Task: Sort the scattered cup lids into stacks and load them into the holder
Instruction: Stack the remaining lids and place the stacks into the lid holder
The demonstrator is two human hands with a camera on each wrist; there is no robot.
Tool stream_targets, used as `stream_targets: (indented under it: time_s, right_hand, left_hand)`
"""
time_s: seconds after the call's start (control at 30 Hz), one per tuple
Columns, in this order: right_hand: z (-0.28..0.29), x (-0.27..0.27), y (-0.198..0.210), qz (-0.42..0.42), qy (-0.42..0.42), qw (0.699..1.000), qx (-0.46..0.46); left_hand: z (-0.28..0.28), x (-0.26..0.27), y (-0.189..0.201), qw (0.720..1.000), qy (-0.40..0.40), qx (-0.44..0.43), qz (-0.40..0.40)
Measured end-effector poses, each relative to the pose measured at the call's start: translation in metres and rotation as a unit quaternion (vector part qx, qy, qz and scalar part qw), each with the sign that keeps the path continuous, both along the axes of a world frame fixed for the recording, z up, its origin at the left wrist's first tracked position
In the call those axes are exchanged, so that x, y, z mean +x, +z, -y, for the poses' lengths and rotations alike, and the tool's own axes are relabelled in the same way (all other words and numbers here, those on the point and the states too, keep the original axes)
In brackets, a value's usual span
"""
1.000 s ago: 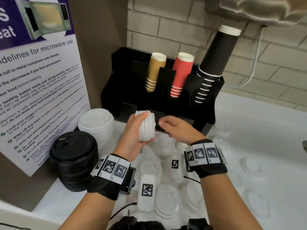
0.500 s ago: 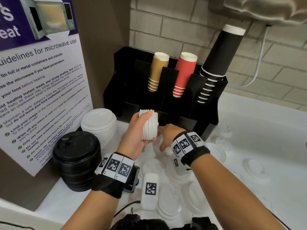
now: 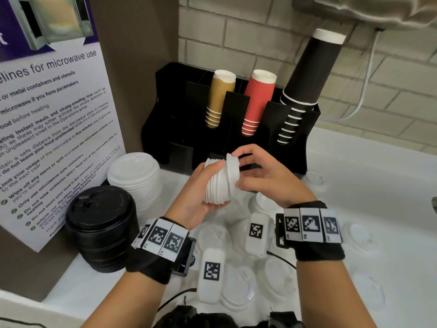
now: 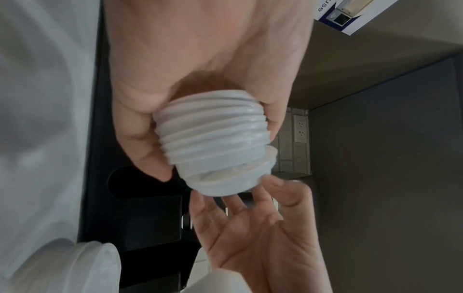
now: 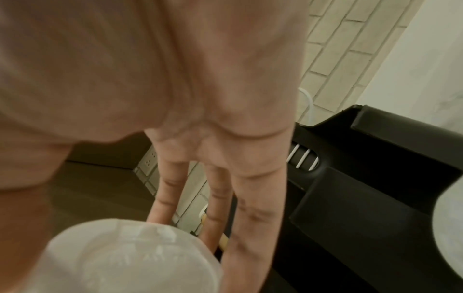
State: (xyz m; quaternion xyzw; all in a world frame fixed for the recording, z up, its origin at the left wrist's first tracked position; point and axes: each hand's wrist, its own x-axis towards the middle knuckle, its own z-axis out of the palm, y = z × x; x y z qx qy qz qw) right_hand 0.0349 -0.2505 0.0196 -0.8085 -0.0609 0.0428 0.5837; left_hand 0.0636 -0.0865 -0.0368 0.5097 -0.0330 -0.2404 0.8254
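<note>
My left hand [image 3: 208,185] grips a sideways stack of small white lids [image 3: 218,185], seen close in the left wrist view as a ribbed stack [image 4: 213,130]. My right hand [image 3: 241,170] pinches one more white lid [image 3: 233,171] by its rim, thumb below and fingers above. That lid sits tilted against the right end of the stack [image 4: 230,178]. Both hands hover just in front of the black holder [image 3: 179,110]. Loose white lids [image 3: 238,290] lie scattered on the white counter [image 3: 378,174] below my wrists.
The holder carries gold cups [image 3: 220,98], red cups [image 3: 257,100] and tall black cups [image 3: 305,79]. A stack of larger white lids [image 3: 134,176] and a stack of black lids [image 3: 101,223] stand left of my hands. A microwave sign [image 3: 47,114] leans at the far left.
My right hand dipped to the counter, took up a single white lid and brought it up against the end of the stack. The left hand kept holding the stack almost still.
</note>
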Motion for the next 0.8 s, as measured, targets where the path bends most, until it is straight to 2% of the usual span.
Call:
stream_targets:
  time_s: [0.47,0.7,0.77,0.8]
  right_hand:
    - [-0.011,-0.015,-0.011,0.048,-0.021,0.999,0.006]
    - [-0.011,-0.019,-0.015,0.034,-0.038,0.998,0.035]
    - [-0.012,-0.016,-0.019,0.004,-0.071,0.997,-0.012]
    - [-0.014,-0.012,-0.022,-0.009,-0.073,0.993,-0.094]
  left_hand:
    - [0.004,-0.011,0.007,0.999,0.029,-0.016,0.0]
    - [-0.003,-0.012,0.004,0.999,0.029,-0.037,0.008]
    - [-0.008,-0.009,0.003,0.996,0.071,-0.045,0.014]
    - [-0.011,-0.008,0.003,0.994,0.095,-0.046,0.017]
